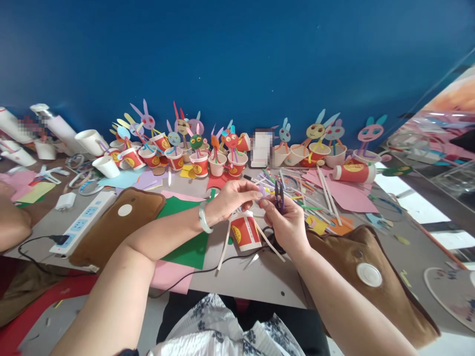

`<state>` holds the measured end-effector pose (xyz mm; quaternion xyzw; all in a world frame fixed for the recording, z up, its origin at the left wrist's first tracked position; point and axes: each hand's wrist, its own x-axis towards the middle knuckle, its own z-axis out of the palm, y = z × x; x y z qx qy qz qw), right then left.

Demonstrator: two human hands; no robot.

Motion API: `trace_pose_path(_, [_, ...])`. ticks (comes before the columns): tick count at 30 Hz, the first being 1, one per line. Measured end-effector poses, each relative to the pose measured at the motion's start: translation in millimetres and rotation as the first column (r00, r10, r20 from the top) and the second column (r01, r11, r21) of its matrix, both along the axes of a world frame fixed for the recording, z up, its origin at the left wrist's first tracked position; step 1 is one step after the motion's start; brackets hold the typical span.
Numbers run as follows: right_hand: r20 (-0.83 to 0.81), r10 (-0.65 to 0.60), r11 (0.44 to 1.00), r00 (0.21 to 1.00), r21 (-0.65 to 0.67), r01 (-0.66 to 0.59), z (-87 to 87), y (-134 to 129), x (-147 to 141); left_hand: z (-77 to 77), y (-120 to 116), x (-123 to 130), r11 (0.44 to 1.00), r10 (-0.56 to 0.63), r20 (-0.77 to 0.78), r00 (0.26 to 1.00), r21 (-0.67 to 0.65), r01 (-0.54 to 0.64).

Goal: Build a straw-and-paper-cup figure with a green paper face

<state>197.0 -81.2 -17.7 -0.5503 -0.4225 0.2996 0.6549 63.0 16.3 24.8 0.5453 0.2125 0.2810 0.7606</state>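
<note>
My left hand (237,199), with a pale bangle at its wrist, pinches a small piece of lilac paper (262,191). Close beside it, my right hand (288,223) is closed around dark purple scissors (279,198), its thumb and fingertip near the paper. Whether the right fingertips also grip the paper cannot be made out. Below both hands stands a red and white paper cup (245,232), slightly tilted, with pale strips (223,247) hanging beside it. Green paper (189,247) lies under my left forearm.
Several cups with paper rabbit faces (232,141) line the blue wall, around a phone (261,148). Loose colored sticks (293,190) lie behind my right hand. Brown plush pouches (122,222) and a power strip (84,222) rest nearby. At the far left shows another person's arm (13,217).
</note>
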Motion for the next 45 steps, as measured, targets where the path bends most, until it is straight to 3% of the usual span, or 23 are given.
trace_pose_path(5, [-0.013, 0.01, 1.0, 1.0, -0.014, -0.01, 1.8, -1.0, 0.0, -2.0, 3.5, -0.3, 0.997, -0.023, -0.052, 0.998, 0.075, 0.026])
trace_pose_path(8, [-0.027, 0.001, 1.0, 1.0, -0.012, -0.002, 3.6, -0.7, 2.3, -7.1, 10.1, -0.1, 0.966, -0.04, -0.122, 0.992, 0.249, 0.07])
trace_pose_path(10, [-0.041, -0.019, 1.0, 0.999, -0.007, 0.019, 5.2, 0.3, 4.4, -11.4, 15.6, -0.4, 0.877, -0.039, -0.189, 0.981, 0.464, 0.124])
trace_pose_path(12, [-0.043, -0.041, 0.999, 0.998, -0.007, 0.041, 7.2, 1.8, 6.3, -15.3, 20.4, -1.2, 0.729, -0.046, -0.283, 0.958, 0.646, 0.226])
trace_pose_path(14, [-0.031, -0.057, 0.998, 0.998, -0.01, 0.057, 9.3, 3.2, 7.6, -18.5, 23.5, -2.2, 0.606, -0.083, -0.366, 0.927, 0.72, 0.339])
trace_pose_path(15, [-0.021, -0.062, 0.998, 0.998, -0.013, 0.062, 10.3, 3.8, 8.2, -19.6, 24.3, -2.6, 0.569, -0.11, -0.398, 0.911, 0.726, 0.385])
trace_pose_path(18, [0.041, -0.068, 0.997, 0.997, -0.042, 0.07, 12.3, 4.6, 10.0, -19.0, 24.3, -4.5, 0.515, -0.175, -0.451, 0.875, 0.715, 0.472])
trace_pose_path(22, [0.145, -0.054, 0.995, 0.988, -0.071, 0.065, 10.8, 5.1, 14.0, -7.1, 23.1, -10.1, 0.486, -0.203, -0.56, 0.803, 0.654, 0.579])
trace_pose_path(24, [0.185, -0.037, 0.995, 0.982, -0.086, 0.053, 9.0, 5.5, 15.8, 0.4, 24.1, -13.6, 0.481, -0.22, -0.652, 0.725, 0.574, 0.663])
trace_pose_path(26, [0.22, -0.021, 0.993, 0.975, -0.109, 0.046, 7.7, 5.8, 16.8, 5.2, 27.1, -15.9, 0.5, -0.172, -0.683, 0.71, 0.56, 0.66])
trace_pose_path(30, [0.249, 0.024, 0.988, 0.968, -0.153, 0.015, 7.6, 6.2, 16.9, 2.6, 37.2, -14.2, 0.654, -0.04, -0.533, 0.845, 0.625, 0.425])
trace_pose_path(33, [0.258, 0.071, 0.984, 0.964, -0.177, -0.025, 9.2, 6.2, 15.9, -4.1, 43.2, -9.5, 0.778, -0.033, -0.363, 0.931, 0.576, 0.252])
trace_pose_path(35, [0.261, 0.103, 0.98, 0.96, -0.19, -0.053, 10.7, 5.9, 14.5, -6.7, 44.6, -7.0, 0.822, -0.051, -0.278, 0.959, 0.533, 0.198])
trace_pose_path(39, [0.244, 0.15, 0.976, 0.958, -0.192, -0.104, 13.4, 4.9, 11.1, -4.7, 43.1, -6.3, 0.849, -0.093, -0.259, 0.961, 0.483, 0.213])
trace_pose_path(45, [0.232, 0.134, 0.977, 0.964, -0.193, -0.089, 10.8, 5.4, 10.9, 3.4, 39.3, -7.8, 0.869, -0.056, -0.292, 0.955, 0.457, 0.191])
